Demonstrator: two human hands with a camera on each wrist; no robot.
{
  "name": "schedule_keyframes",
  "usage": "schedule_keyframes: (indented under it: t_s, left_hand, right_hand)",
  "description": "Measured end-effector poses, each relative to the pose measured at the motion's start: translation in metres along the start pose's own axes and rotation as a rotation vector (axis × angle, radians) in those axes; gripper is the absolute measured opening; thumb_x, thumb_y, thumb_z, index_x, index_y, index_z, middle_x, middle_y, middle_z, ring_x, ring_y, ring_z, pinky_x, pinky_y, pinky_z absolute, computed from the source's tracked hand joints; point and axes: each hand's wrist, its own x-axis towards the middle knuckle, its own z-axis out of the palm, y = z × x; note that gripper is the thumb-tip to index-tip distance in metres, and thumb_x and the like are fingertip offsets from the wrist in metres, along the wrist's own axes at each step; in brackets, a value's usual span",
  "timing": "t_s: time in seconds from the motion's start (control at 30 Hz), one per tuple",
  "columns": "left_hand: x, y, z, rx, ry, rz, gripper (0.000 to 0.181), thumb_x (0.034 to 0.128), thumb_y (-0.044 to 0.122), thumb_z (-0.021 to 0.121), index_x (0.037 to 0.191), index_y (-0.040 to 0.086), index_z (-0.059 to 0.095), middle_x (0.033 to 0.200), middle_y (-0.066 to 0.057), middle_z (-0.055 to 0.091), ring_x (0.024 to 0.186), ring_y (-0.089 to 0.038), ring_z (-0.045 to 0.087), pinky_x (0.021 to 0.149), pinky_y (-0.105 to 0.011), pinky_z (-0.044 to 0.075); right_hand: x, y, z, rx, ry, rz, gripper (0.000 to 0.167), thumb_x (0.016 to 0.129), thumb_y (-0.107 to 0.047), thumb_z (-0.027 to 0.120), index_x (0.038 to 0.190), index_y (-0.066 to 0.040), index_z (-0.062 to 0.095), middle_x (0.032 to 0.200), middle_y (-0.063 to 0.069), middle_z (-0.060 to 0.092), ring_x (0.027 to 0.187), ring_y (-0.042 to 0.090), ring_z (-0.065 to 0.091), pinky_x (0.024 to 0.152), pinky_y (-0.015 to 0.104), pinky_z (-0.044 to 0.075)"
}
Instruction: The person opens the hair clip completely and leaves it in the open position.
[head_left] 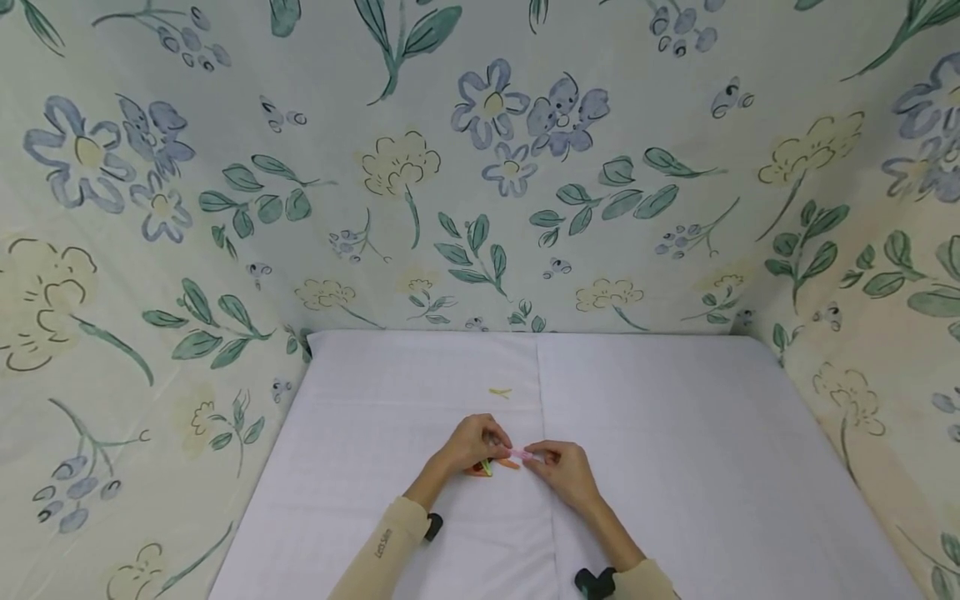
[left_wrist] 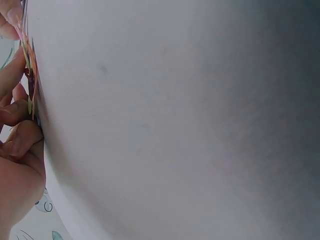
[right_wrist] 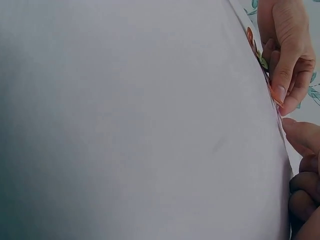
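A small pink piece (head_left: 517,453) is pinched at its left end by my left hand (head_left: 474,442) and at its right end by my right hand (head_left: 564,472). Under and beside the left fingers lie an orange strip (head_left: 509,463) and a small orange, green and dark-red item (head_left: 479,469). The left wrist view has my left hand (left_wrist: 19,165) at its left edge, beside these coloured pieces (left_wrist: 31,85). At the right edge of the right wrist view, my left hand (right_wrist: 290,47) is above and my right hand (right_wrist: 306,165) below, fingertips close together.
A thin yellow piece (head_left: 499,392) lies on the white cloth-covered table (head_left: 660,417), farther back than the hands. A vertical crease runs down the cloth near the right hand. Flower-patterned fabric (head_left: 465,250) hangs behind and at both sides.
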Motion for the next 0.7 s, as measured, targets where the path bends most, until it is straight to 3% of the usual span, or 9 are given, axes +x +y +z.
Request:
schedule_keyframes:
  t_s: [0.2, 0.43, 0.7]
  left_hand:
    - [0.001, -0.002, -0.001, -0.040, -0.001, -0.006, 0.007, 0.0836, 0.010, 0.086, 0.089, 0.011, 0.083, 0.083, -0.004, 0.068, 0.063, -0.002, 0.048, 0.058, -0.018, 0.041]
    - [0.001, -0.007, -0.002, -0.113, 0.024, -0.026, 0.005, 0.0843, 0.014, 0.086, 0.088, 0.013, 0.083, 0.079, 0.003, 0.066, 0.061, -0.003, 0.050, 0.056, -0.018, 0.041]
    - [-0.001, -0.012, -0.004, -0.145, 0.046, -0.012, 0.005, 0.0861, 0.018, 0.085, 0.090, 0.014, 0.084, 0.083, 0.002, 0.069, 0.063, -0.002, 0.051, 0.057, -0.018, 0.042]
  right_hand:
    - [0.001, -0.003, 0.001, 0.045, 0.021, -0.023, 0.009, 0.083, -0.011, 0.087, 0.091, -0.010, 0.083, 0.056, -0.009, 0.041, 0.048, -0.004, 0.032, 0.047, 0.017, 0.026]
    - [0.005, -0.005, -0.002, 0.115, -0.011, 0.019, 0.010, 0.084, -0.014, 0.087, 0.092, -0.011, 0.083, 0.057, -0.009, 0.040, 0.049, -0.006, 0.031, 0.048, 0.016, 0.025]
    - [0.009, -0.006, 0.000, 0.164, -0.002, 0.034, 0.011, 0.085, -0.012, 0.086, 0.095, -0.010, 0.083, 0.059, -0.004, 0.045, 0.050, -0.003, 0.035, 0.050, 0.016, 0.027]
